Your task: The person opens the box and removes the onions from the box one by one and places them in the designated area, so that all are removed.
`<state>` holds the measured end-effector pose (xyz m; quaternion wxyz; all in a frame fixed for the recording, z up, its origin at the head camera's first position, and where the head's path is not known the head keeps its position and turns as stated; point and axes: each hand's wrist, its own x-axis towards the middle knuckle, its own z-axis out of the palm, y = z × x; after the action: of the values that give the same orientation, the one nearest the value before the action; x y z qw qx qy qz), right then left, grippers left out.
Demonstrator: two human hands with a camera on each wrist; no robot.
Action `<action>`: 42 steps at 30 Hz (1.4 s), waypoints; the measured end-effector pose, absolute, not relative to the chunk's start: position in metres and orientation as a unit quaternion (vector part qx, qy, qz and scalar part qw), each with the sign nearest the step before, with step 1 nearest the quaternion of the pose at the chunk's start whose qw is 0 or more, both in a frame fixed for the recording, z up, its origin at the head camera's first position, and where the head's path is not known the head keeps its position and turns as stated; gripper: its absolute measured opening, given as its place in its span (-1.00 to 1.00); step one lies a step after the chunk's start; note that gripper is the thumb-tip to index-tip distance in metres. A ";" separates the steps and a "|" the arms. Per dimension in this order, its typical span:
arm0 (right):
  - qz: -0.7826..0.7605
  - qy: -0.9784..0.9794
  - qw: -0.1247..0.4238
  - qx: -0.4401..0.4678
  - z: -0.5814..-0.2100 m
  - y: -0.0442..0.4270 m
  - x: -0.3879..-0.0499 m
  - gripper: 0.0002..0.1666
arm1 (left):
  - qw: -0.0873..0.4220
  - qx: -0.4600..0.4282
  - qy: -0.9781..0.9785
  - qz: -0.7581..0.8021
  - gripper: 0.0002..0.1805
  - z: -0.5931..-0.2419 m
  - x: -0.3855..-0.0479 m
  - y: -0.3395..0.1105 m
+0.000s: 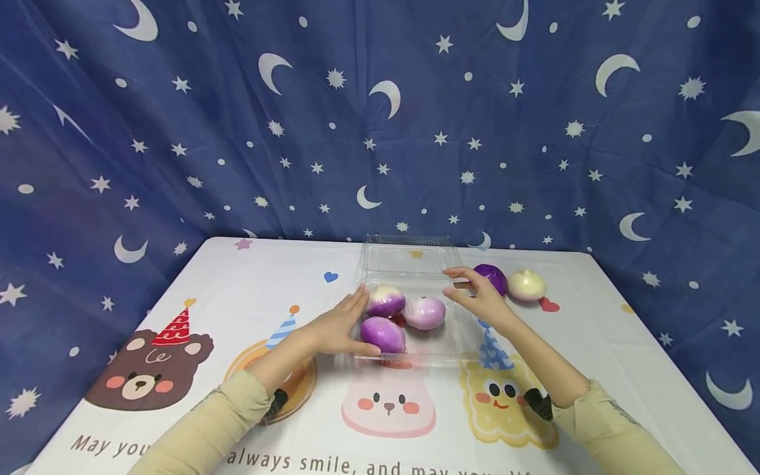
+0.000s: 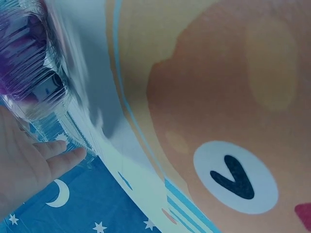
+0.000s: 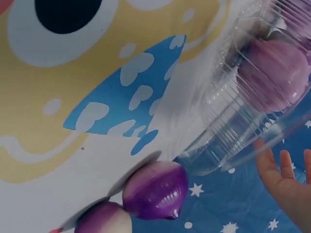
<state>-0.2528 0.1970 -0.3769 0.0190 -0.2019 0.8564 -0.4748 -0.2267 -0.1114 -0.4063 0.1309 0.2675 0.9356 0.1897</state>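
Observation:
A clear plastic box with its hinged lid laid back stands at the middle of the table. Inside it, toward the left, are three purple-and-white onions: one at the back, one in front and one to the right. My left hand lies along the box's left side, fingers stretched out. Over the back right corner hovers my right hand, its fingers loosely bent and spread, with no onion in them. Whether those fingertips touch the rim, I cannot tell.
Right of the box, past my right hand, a dark purple onion and a pale onion sit side by side. A white tablecloth with cartoon prints covers the table. Behind its far edge hangs a blue curtain with moons and stars.

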 end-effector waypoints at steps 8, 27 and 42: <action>-0.435 0.867 0.022 -0.240 -0.384 0.188 -0.258 -0.39 | 0.124 0.273 0.935 0.188 0.29 -0.405 -0.228 -0.110; -0.345 0.877 0.048 -0.331 -0.394 0.180 -0.263 -0.35 | 0.142 0.265 0.934 0.191 0.31 -0.406 -0.226 -0.112; -0.288 0.889 0.050 -0.352 -0.399 0.172 -0.264 -0.34 | 0.134 0.267 0.937 0.181 0.30 -0.409 -0.227 -0.110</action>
<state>-0.2636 0.1718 -0.3994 0.0497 -0.3518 0.8891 -0.2884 -0.2273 -0.1104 -0.4085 0.1345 0.2674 0.9369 0.1808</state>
